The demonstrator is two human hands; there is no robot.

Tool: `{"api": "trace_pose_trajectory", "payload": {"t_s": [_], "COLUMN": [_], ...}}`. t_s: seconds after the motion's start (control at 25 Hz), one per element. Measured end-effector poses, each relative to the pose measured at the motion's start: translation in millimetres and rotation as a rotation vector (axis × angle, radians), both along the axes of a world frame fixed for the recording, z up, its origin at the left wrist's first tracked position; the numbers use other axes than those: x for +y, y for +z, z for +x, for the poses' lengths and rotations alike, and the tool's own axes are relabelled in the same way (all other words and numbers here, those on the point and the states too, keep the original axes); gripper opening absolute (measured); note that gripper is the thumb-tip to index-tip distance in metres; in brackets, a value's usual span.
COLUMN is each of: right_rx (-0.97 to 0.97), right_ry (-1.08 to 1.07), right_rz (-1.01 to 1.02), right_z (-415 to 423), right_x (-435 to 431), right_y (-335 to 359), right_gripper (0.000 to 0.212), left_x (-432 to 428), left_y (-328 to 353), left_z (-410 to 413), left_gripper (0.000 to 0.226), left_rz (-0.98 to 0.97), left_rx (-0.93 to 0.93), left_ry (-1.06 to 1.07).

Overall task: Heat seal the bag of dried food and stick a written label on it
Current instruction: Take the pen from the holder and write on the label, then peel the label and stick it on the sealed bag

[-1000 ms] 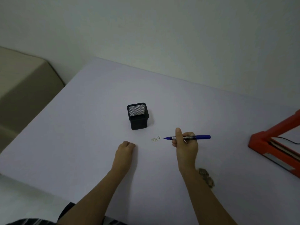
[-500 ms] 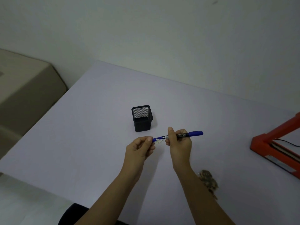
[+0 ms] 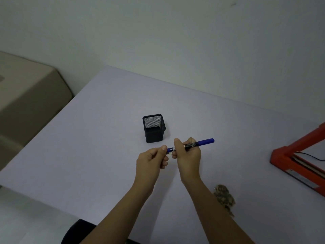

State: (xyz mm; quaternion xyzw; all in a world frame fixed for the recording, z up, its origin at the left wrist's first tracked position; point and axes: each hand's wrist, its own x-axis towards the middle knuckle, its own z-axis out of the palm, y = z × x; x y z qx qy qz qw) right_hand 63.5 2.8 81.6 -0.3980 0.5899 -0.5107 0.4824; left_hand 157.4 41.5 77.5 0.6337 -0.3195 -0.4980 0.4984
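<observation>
My right hand (image 3: 189,155) grips a blue marker pen (image 3: 204,141) that lies level above the table. My left hand (image 3: 151,161) pinches the blue cap (image 3: 169,149) at the pen's left end, thumb and fingers curled round it. A sliver of the small white label (image 3: 170,155) shows on the table between the two hands; the rest is hidden by them. The clear bag of dried food (image 3: 224,197) lies on the table by my right forearm, partly covered by it.
A black mesh pen holder (image 3: 154,132) stands just behind the hands. The red heat sealer (image 3: 288,155) with a black cable sits at the right edge. A beige cabinet (image 3: 26,95) stands left of the pale table (image 3: 88,147).
My left hand rose from a fist on the table and came to the pen's tip end, where a blue cap now sits. The label is now mostly hidden under the hands.
</observation>
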Motion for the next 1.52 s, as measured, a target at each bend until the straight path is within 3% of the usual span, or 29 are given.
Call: {"api": "trace_pose_trajectory", "payload": {"t_s": [0.16,0.28,0.32,0.48,0.6,0.8,1.04,1.2,1.36,1.44,1.52], "right_rx": [-0.044,-0.255,-0.243,0.135,0.406,0.803,1.169,1.151,0.853,0.734,0.706], "right_ry": [0.140,0.038,-0.007,0.036,0.224,0.607,0.346,0.429,0.554,0.530,0.401], "right_rz": [0.010,0.066,0.037,-0.169,-0.231,-0.252,-0.294,-0.112,0.043,0.003,-0.068], "right_z": [-4,-12,-15,-7,17,57,67,61,47,31,3], "right_x": [-5,-24,-32,-76,-105,-114,-116,-132,-142,-142,-139], "right_y": [3,3,3,-3,-12,-44,-71,-72,-62,-60,-68], "right_gripper": [0.018,0.024,0.025,0.010,0.021,0.015,0.035,0.049,0.075,0.073,0.057], "left_x": [-3,-18,-26,-74,-102,-102,-101,-103,-103,-98,-87], "left_y": [-1,1,1,-17,-40,-57,-67,-73,-72,-68,-64], "left_z": [11,21,25,48,57,59,57,58,58,58,56], "left_gripper": [0.020,0.029,0.032,0.037,0.037,0.031,0.041,0.043,0.043,0.044,0.038], "left_rz": [-0.010,-0.003,-0.004,-0.001,0.093,0.009,-0.009,-0.017,-0.011,-0.027,-0.188], "left_rx": [-0.134,-0.212,-0.293,-0.647,-0.846,-0.853,-0.884,-0.887,-0.880,-0.853,-0.869], "left_ry": [-0.043,-0.093,-0.111,0.000,-0.096,-0.146,-0.151,-0.140,-0.143,-0.077,0.041]}}
